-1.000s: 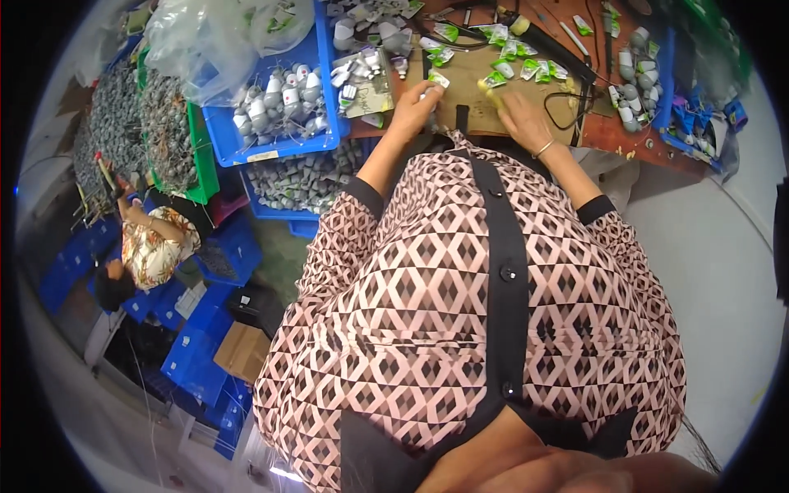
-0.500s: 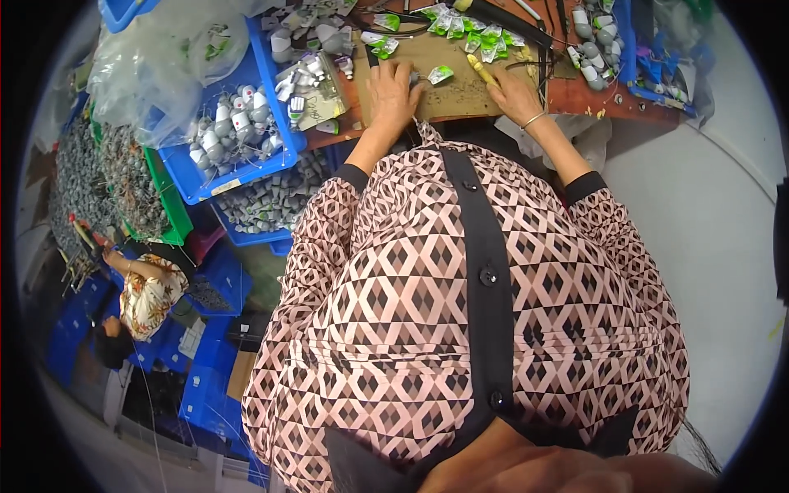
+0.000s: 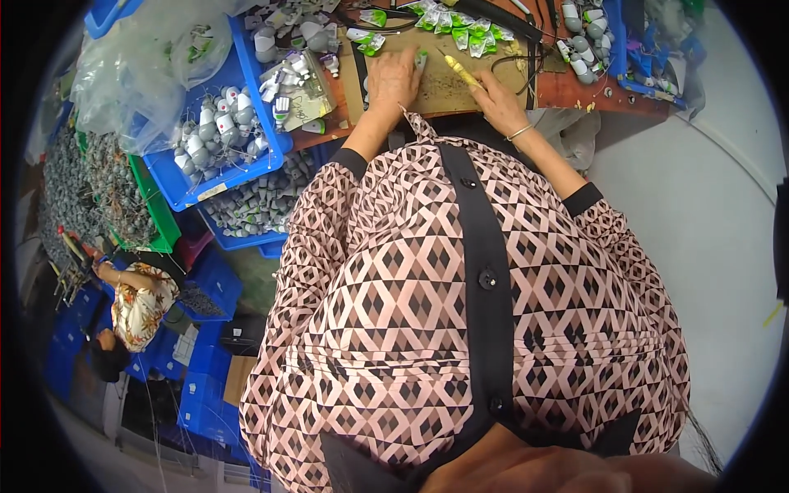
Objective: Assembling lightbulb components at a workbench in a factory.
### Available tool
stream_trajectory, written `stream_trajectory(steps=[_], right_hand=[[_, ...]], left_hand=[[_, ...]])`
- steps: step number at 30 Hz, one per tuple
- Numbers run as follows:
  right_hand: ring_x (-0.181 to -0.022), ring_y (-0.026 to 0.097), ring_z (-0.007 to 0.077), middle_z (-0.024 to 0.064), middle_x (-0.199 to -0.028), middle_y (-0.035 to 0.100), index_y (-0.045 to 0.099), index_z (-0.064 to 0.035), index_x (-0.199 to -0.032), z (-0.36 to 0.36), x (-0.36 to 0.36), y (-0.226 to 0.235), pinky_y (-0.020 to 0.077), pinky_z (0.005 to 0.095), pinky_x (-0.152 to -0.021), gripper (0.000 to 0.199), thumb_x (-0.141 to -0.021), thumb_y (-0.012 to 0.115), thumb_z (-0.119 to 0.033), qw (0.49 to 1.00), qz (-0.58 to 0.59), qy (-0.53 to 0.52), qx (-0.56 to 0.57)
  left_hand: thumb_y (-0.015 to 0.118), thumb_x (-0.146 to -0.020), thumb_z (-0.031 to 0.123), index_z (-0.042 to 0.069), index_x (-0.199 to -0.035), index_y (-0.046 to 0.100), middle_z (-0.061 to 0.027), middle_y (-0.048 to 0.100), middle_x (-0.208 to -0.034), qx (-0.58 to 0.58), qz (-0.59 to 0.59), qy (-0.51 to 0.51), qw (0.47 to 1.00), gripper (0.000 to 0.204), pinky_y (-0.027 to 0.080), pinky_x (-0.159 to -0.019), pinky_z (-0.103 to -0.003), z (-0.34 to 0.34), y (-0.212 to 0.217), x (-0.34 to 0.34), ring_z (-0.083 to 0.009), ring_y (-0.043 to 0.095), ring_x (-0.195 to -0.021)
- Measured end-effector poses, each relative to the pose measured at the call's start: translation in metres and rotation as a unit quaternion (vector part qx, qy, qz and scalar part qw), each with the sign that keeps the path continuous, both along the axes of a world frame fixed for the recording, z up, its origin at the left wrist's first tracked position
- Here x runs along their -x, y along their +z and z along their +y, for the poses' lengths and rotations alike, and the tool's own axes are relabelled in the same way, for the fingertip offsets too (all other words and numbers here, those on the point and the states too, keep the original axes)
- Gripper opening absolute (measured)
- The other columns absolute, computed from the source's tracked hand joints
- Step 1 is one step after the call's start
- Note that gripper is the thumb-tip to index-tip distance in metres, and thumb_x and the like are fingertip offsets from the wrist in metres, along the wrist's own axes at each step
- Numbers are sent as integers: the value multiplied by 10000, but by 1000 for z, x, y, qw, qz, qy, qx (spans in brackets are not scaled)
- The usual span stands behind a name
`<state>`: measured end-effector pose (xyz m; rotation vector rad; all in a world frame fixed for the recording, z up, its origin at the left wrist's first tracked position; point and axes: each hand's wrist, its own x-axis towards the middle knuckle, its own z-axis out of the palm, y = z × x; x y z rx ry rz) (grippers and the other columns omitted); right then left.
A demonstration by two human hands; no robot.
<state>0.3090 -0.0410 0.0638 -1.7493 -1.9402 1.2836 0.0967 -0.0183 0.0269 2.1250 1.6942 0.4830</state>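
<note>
Small parts handled on a brown work board (image 3: 444, 78) at a cluttered bench.

A blue bin (image 3: 215, 164) of grey-white parts is seen at far left. The left hand (image 3: 393, 78) is laid flat on the board, fingertips on a small green-and-white part (image 3: 420, 59); a yellow-handled tool (image 3: 462, 71) is gripped by the right hand (image 3: 497, 94).

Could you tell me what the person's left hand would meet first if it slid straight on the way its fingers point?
Probably the small green-and-white part at the fingertips of the left hand, then the row of green parts further up the cardboard mat; depth is uncertain.
</note>
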Motion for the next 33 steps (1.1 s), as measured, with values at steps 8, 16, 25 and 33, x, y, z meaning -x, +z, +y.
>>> stream_trajectory(steps=[8, 16, 25, 33], right_hand=[[-856, 557, 391, 207, -910, 592, 467, -84, -1112, 3, 4, 9, 427, 451, -717, 318, -855, 468, -272, 1000, -10, 4, 8], [-828, 559, 388, 205, -878, 590, 463, -92, -1131, 6, 10, 14, 426, 458, -703, 315, -860, 452, -251, 999, -24, 19, -7], [-899, 555, 370, 199, -999, 580, 466, -102, -1190, 12, 14, 29, 443, 430, -766, 351, -851, 457, -189, 992, -64, 99, -32], [-811, 577, 375, 197, -862, 614, 525, -92, -1164, 12, 32, 46, 458, 451, -717, 347, -824, 474, -142, 978, -145, 152, -7]], left_hand=[[640, -740, 171, 93, -1005, 570, -112, 580, -829, -27, -61, 52, 996, 286, 447, -688, -405, 10, 2, 10, -317, 562, -789], [656, -730, 169, 102, -951, 596, -114, 580, -878, 14, -78, 59, 995, 238, 442, -710, -396, 2, -8, 6, -309, 546, -829], [681, -697, 159, 124, -976, 601, -89, 549, -870, -13, -52, 7, 999, 291, 439, -722, -374, -8, -5, 10, -288, 523, -830], [690, -676, 161, 95, -899, 576, -85, 556, -881, 6, -13, 29, 999, 259, 428, -699, -381, -12, -3, 4, -290, 520, -847]])
